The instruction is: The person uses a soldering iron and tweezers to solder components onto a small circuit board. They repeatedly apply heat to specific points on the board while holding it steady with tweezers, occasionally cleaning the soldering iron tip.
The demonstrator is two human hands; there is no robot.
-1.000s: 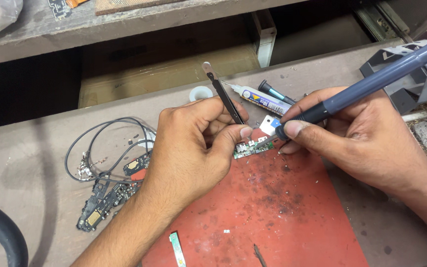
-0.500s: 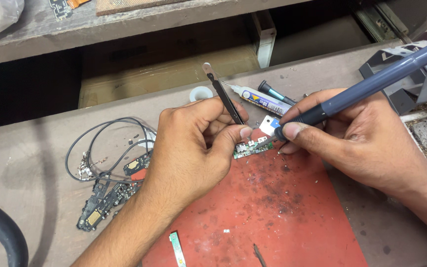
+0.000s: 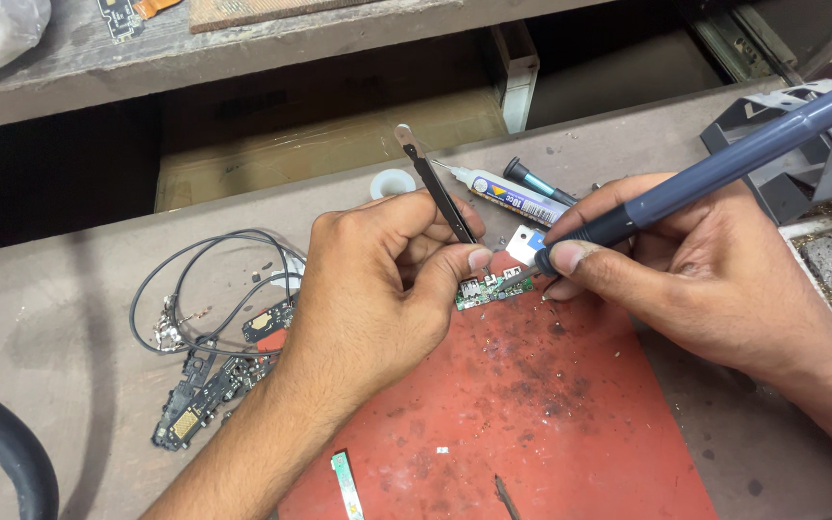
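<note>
My left hand [image 3: 377, 279] pinches black tweezers [image 3: 435, 183], whose tips press down on a small green circuit board [image 3: 489, 290] lying at the top edge of a red mat [image 3: 532, 414]. My right hand [image 3: 695, 270] grips a long blue-grey soldering iron [image 3: 724, 164] like a pen, its tip touching the board's right end. Both hands rest close together over the board.
A coil of black wire [image 3: 195, 289] and several dark circuit boards [image 3: 214, 385] lie left on the grey bench. A glue tube [image 3: 512, 197], a white ring [image 3: 392, 183] and a dark pen tool [image 3: 536, 181] sit behind the hands. The iron stand [image 3: 792, 164] is at right. A green strip [image 3: 347, 484] lies on the mat.
</note>
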